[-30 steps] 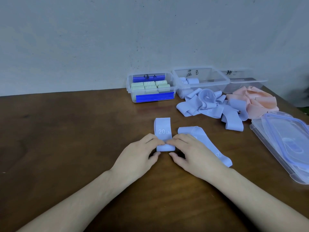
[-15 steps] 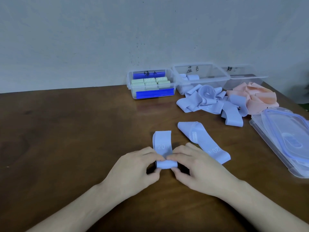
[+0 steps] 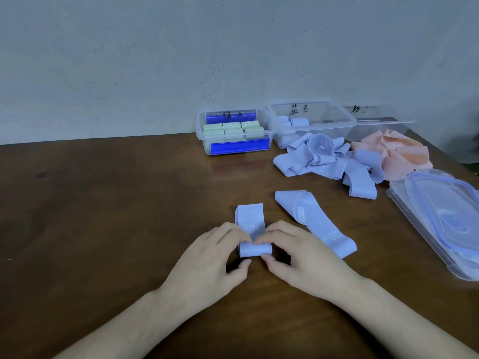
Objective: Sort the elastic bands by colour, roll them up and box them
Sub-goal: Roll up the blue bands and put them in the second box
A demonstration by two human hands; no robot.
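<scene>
Pale blue flat elastic band [image 3: 251, 230], soft, springy, half-rolled near wooden table [image 3: 103, 216] edge: left hand [image 3: 207, 257], right hand [image 3: 300, 257] fingers pinching roll ends; likely unrolls if released

bare table [image 3: 103, 216] left, loose band [image 3: 316, 224], lids [image 3: 440, 216] crowding right

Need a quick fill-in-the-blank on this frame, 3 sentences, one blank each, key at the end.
1. Both hands, left hand and right hand, roll a ____ band printed 20.
2. The box of green rolls stands ____ of the box marked B.
3. The pink bands lie in a ____ on the table.

Missing: blue; left; pile
</scene>
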